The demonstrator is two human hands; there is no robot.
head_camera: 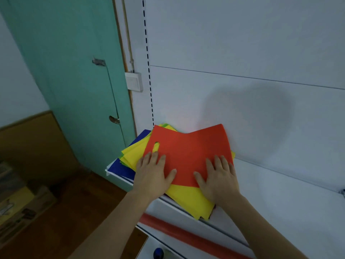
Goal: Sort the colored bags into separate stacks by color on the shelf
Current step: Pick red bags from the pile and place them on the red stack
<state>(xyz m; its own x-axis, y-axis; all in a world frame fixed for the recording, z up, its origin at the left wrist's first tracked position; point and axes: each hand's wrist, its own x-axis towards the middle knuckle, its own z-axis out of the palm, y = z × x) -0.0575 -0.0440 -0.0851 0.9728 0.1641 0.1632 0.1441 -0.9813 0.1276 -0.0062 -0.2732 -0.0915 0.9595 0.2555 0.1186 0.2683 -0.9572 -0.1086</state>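
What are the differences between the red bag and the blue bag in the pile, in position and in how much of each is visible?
The red bag lies on top of the pile, almost fully visible; the blue bag lies near the bottom, showing only at the left edge. Both hands, left hand and right hand, rest flat on the red bag; neither touches the blue one. The red bag shows a handle cutout; none is visible on the blue. Both lie flat on the shelf.

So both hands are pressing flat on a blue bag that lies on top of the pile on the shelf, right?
Not quite: the top bag is red, not blue. The head view shows the left hand and right hand flat on it, atop the pile on the shelf.
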